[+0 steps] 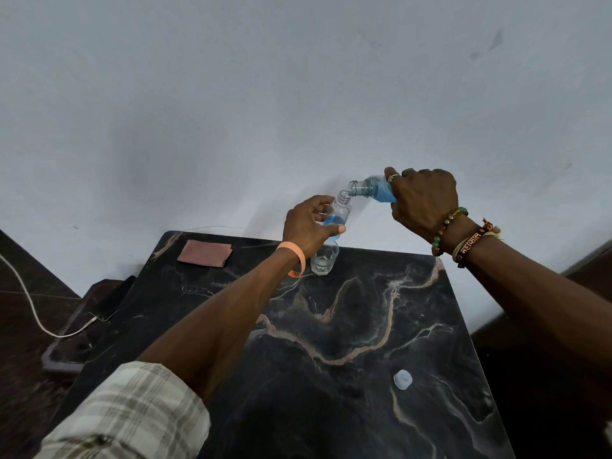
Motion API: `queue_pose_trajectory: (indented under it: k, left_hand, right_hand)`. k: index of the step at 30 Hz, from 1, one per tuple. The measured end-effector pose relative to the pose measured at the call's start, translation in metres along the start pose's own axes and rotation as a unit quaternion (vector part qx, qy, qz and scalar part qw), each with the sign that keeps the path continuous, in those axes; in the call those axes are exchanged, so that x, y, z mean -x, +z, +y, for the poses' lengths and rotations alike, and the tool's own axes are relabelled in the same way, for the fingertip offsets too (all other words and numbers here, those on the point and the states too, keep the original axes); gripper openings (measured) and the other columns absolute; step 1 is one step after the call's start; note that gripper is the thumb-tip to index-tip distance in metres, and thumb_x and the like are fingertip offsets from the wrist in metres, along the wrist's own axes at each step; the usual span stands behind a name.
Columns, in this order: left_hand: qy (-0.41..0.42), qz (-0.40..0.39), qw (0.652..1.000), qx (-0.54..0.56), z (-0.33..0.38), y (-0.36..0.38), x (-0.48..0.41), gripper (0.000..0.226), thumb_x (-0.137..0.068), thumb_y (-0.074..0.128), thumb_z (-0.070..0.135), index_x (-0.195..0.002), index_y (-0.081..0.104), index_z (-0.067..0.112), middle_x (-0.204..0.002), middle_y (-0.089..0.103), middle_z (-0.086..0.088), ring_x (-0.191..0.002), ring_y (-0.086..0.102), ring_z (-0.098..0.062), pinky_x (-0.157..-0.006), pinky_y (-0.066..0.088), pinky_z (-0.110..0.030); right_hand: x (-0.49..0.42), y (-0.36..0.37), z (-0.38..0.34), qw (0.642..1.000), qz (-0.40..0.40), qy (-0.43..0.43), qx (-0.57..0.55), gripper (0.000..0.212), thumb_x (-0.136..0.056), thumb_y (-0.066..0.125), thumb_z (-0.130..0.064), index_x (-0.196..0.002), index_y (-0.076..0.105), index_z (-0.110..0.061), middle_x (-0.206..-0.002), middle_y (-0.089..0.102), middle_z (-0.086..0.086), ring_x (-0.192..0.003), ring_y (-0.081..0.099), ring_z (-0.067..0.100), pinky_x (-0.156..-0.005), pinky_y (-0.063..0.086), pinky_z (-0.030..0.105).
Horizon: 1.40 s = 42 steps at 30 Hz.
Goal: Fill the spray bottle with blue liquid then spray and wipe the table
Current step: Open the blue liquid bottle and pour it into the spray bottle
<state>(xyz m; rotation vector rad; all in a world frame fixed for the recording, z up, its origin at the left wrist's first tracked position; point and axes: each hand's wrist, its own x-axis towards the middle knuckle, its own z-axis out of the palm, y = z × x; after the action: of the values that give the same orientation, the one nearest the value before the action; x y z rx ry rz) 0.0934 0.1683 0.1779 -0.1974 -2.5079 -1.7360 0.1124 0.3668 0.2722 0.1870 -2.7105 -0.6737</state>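
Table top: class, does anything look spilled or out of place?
No spill shows on the table. Only a small pale cap lies loose and alone near its front right edge.

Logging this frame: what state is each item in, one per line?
Small bottle: uncapped, partly filled blue, held by left hand.
Pouring bottle: uncapped, tipped toward it, gripped by right hand.
Glass: upright on table.
Cloth: folded, flat on table.
Cap: off, lying on table.
Phone: cable attached.
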Motion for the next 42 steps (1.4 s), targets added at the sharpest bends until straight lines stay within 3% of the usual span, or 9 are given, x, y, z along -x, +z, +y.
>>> queue_pose_trajectory:
  k: [11, 33, 42]
  left_hand:
    - [0.004, -0.001, 1.000, -0.010, -0.0008, 0.0020, -0.0024, 0.064, -0.068, 0.089, 0.024, -0.126, 0.061, 0.019, -0.120, 0.068, -0.002, -0.098, 0.066, -0.017, -0.086, 0.055, -0.027]
    - [-0.001, -0.003, 1.000, -0.005, 0.0018, 0.0025, -0.0019, 0.064, -0.069, 0.088, 0.022, -0.127, 0.061, 0.017, -0.121, 0.068, -0.004, -0.102, 0.066, -0.019, -0.091, 0.056, -0.035]
    - [0.003, -0.001, 1.000, -0.005, 0.0014, 0.0027, -0.0027, 0.064, -0.069, 0.088, 0.022, -0.126, 0.061, 0.017, -0.121, 0.068, -0.004, -0.100, 0.066, -0.017, -0.088, 0.055, -0.029]
  right_hand:
    - [-0.0011, 0.0007, 0.0014, 1.000, 0.000, 0.001, 0.011, 0.050, -0.089, 0.053, -0.027, -0.137, 0.048, -0.012, -0.093, 0.068, 0.006, -0.078, 0.065, 0.028, -0.061, 0.033, 0.029]
    - [-0.0018, -0.0002, 0.0013, 1.000, 0.003, 0.000, 0.013, 0.048, -0.090, 0.053, -0.028, -0.134, 0.049, -0.012, -0.094, 0.068, 0.006, -0.080, 0.065, 0.028, -0.063, 0.033, 0.028]
    - [-0.0025, 0.0013, 0.0027, 1.000, 0.001, -0.001, 0.009, 0.048, -0.089, 0.053, -0.027, -0.135, 0.049, -0.012, -0.094, 0.068, 0.007, -0.080, 0.065, 0.029, -0.063, 0.036, 0.030]
